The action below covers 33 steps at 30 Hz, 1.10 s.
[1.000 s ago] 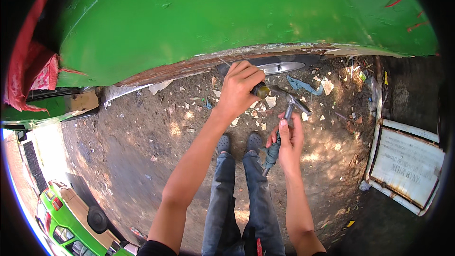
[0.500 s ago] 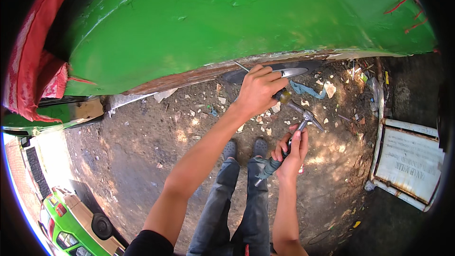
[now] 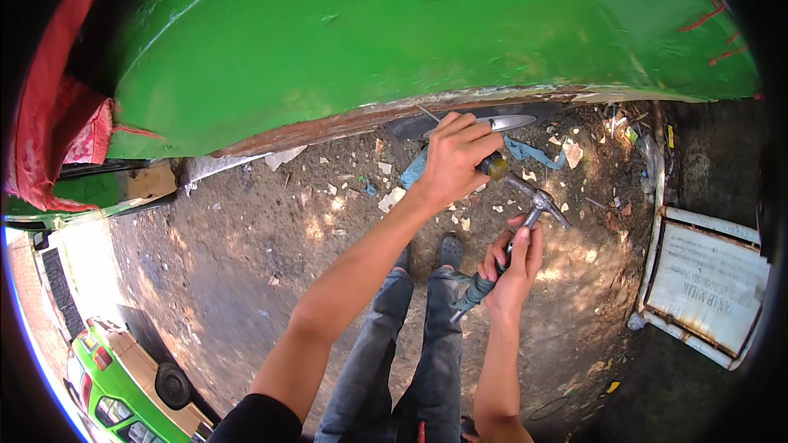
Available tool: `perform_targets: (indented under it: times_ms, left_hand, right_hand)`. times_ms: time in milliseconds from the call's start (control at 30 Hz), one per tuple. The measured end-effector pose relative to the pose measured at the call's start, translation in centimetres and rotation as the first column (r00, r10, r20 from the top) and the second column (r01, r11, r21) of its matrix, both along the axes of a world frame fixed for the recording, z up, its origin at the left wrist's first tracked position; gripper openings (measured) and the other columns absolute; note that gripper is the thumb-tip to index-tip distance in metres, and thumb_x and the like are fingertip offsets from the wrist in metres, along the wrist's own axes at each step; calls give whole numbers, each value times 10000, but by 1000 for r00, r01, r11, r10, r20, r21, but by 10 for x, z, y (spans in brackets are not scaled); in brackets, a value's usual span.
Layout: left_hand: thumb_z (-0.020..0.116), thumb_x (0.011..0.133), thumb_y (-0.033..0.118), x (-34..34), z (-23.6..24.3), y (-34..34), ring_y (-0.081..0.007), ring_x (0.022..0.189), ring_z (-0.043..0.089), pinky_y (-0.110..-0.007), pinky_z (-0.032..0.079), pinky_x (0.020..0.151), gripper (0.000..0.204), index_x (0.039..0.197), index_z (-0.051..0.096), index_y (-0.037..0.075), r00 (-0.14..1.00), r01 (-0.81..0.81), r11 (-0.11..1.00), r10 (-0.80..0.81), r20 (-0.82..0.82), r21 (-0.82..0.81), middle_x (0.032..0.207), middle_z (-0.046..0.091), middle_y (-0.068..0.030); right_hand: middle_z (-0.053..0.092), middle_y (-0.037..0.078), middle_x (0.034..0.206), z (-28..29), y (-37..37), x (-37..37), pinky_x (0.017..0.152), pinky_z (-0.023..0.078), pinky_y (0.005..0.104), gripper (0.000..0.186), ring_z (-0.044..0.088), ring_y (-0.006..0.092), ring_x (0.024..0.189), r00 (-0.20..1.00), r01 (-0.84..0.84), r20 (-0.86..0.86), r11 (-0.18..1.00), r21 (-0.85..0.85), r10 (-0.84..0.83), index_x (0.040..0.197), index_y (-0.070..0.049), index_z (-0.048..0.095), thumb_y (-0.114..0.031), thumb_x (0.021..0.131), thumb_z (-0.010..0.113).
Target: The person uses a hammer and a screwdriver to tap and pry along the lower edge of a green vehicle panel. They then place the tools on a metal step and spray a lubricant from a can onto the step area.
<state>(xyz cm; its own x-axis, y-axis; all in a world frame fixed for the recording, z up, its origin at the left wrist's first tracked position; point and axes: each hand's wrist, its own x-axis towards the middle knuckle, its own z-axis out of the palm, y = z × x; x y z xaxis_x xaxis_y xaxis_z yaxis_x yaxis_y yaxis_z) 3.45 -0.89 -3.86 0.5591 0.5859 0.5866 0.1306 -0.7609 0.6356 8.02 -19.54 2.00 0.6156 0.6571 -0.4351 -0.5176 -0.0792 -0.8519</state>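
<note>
Hammer (image 3: pixel 539 200) at the butt of a slim tool (image 3: pixel 495 166), the left hand (image 3: pixel 458 156) close by

Head view, looking down: the left hand has its fingers wrapped round the slim tool's dark and yellowish handle. The thin metal shaft points up and leftward to the rough brown border (image 3: pixel 304 129) along the lower side of a large green panel (image 3: pixel 394 33). The right hand (image 3: pixel 512 267) is curled around the hammer's grey-green wrapped grip, thumb lying along it. The hammer's head sits right by the tool's butt (whether they touch, I cannot tell).

The likeliest trouble is a glancing blow: the butt is a small target, and the left knuckles are just beside it. If the tip skids on the uneven border, it could scratch the green paint. A loose hold on the grip might let the hammer twist.

As for edges and room, the panel bounds the whole upper side in a long curve. What looks like a silver-rimmed wheel (image 3: pixel 513 123) crowds the space just beyond the left hand. Toward the wearer, littered ground (image 3: pixel 230 254) gives wide room on the left; on the right it runs to a framed white board (image 3: pixel 710 279), well apart from the right hand. Blue cloth (image 3: pixel 533 153) and pale flakes (image 3: pixel 572 152) lie beyond the hammer
</note>
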Motion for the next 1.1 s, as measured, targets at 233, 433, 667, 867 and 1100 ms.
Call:
perform_targets:
  times_ms: [233, 433, 667, 867, 1100]
  left_hand:
    - [734, 509, 32, 9, 7, 1, -264, 744, 546, -384, 415, 660, 272, 733, 582, 62, 994, -82, 997, 81, 67, 15, 722, 567, -46]
    - [693, 530, 6, 12, 13, 8, -287, 725, 559, -401, 436, 652, 241, 744, 594, 54, 993, -99, 988, 105, 46, -115, 708, 578, -64]
    - [675, 551, -8, 13, 19, 18, -319, 717, 584, -425, 449, 628, 226, 759, 605, 45, 999, -39, 977, 36, -15, -209, 707, 601, -87]
    - [636, 541, -41, 15, 31, 23, -330, 709, 582, -426, 432, 609, 239, 763, 599, 41, 998, -62, 954, 55, -31, -293, 704, 596, -100]
    - [628, 542, -52, 15, 30, 23, -339, 718, 582, -426, 425, 610, 243, 764, 588, 36, 997, -54, 959, 68, 40, -279, 703, 589, -104]
  right_hand:
    - [355, -15, 609, 8, 0, 0, 424, 291, 246, 261, 326, 66, 432, 998, -37, 43, 999, 3, 37, 1127, -90, 479, -348, 1092, 465]
    - [347, -16, 604, 16, 1, 3, 427, 291, 241, 278, 319, 64, 436, 997, -29, 66, 999, -27, 31, 1120, -83, 479, -358, 1095, 453]
    - [365, -13, 659, 36, 21, 2, 431, 302, 228, 263, 331, 57, 476, 957, 171, 229, 984, 56, -179, 1068, -108, 438, -367, 1106, 413]
    - [367, -18, 661, 16, 44, 2, 412, 306, 239, 261, 331, 51, 480, 963, -4, 267, 991, -135, 41, 1032, -91, 413, -339, 1112, 402]
    - [340, -25, 641, 46, 45, 4, 411, 284, 230, 278, 312, 55, 463, 947, 232, 216, 972, 43, -236, 1074, -108, 420, -381, 1112, 383]
